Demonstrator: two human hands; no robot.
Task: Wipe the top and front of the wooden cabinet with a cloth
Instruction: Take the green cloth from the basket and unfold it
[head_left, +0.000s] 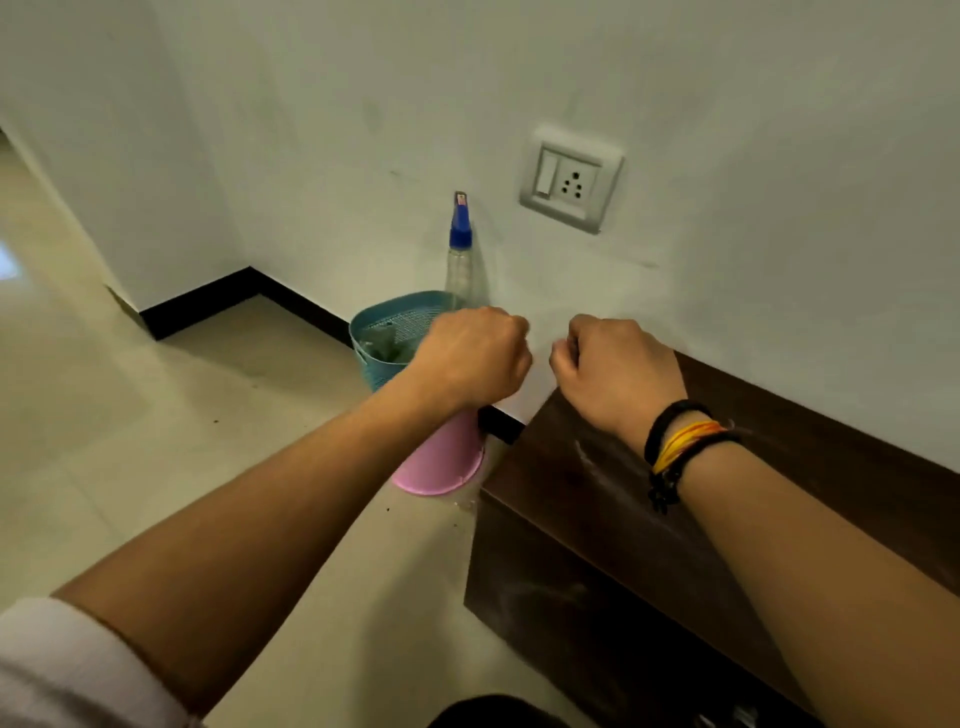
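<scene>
The dark wooden cabinet (597, 519) stands low against the white wall at the right, its top dusty with pale streaks. My left hand (472, 358) is curled into a fist in the air left of the cabinet's far corner, with nothing visible in it. My right hand (618, 374), with bands on its wrist, is also a fist and hovers over the cabinet's far left corner, holding nothing visible. The two fists are close together but apart. A greenish crumpled piece, possibly a cloth (382, 348), lies inside the blue basket (363, 322).
A clear spray bottle (460, 260) with a blue nozzle stands against the wall behind the basket. A pink bucket (441, 462) sits on the tiled floor beside the cabinet's left end, under my left wrist. A switch and socket plate (571, 179) is on the wall.
</scene>
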